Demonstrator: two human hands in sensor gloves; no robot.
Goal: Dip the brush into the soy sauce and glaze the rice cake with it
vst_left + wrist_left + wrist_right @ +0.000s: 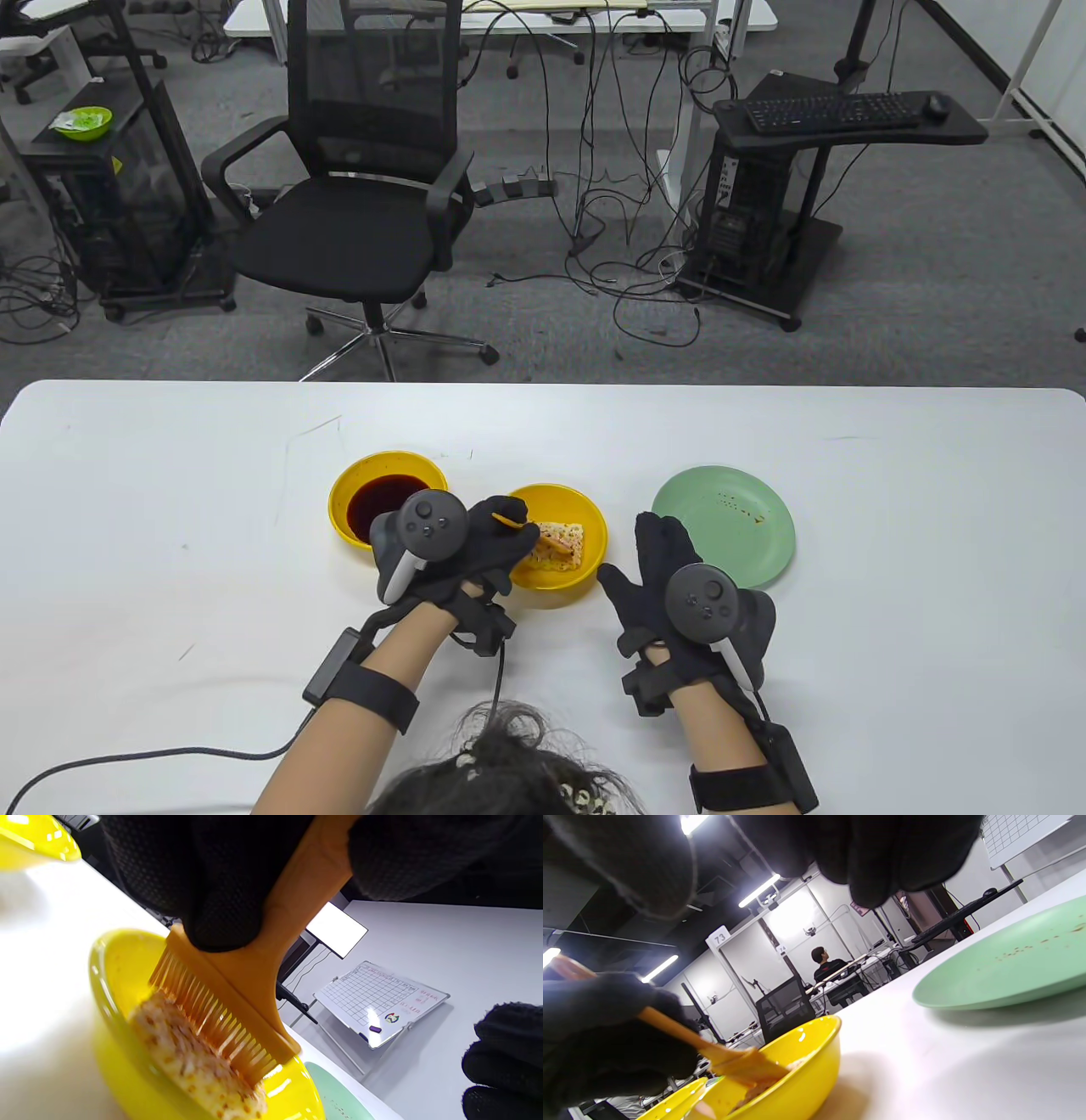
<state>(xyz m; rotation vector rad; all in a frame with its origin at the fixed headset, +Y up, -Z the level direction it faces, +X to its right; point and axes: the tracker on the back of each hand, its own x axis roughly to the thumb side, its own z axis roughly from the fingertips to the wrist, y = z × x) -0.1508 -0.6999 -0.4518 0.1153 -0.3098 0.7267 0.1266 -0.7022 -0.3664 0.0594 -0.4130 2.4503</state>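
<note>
Left hand (484, 543) holds the orange silicone brush (254, 984) by its flat handle, the gloved fingers (220, 899) wrapped close around it just above the head. Right hand (670, 586) holds nothing; it lies on the white surface (891, 594) with the fingers spread flat, between the yellow bowl (594, 526) and the green plate (721, 526).

The rice cake (191, 1060) lies inside that yellow bowl, directly under the left hand and just to the left of the right hand. In the left wrist view the brush bristles touch the top face of the cake, and the row of bristles runs along the cake's longer side. The handle goes up and back from the cake toward the left hand, tilted, not upright. So the left hand is clearly the nearer one, and I judge that a glazing stroke would have to go across the cake, at a right angle to the bristle row.

The soy sauce bowl (382, 501) stands to the left of the rice cake bowl, the two rims very near each other. The tracker on the left hand covers part of it in the table view.

Much of the cake is hidden there by the left hand. How much sauce is on the bristles I cannot tell. The right wrist view shows the cake only as a blurred edge behind the bowl wall.
</note>
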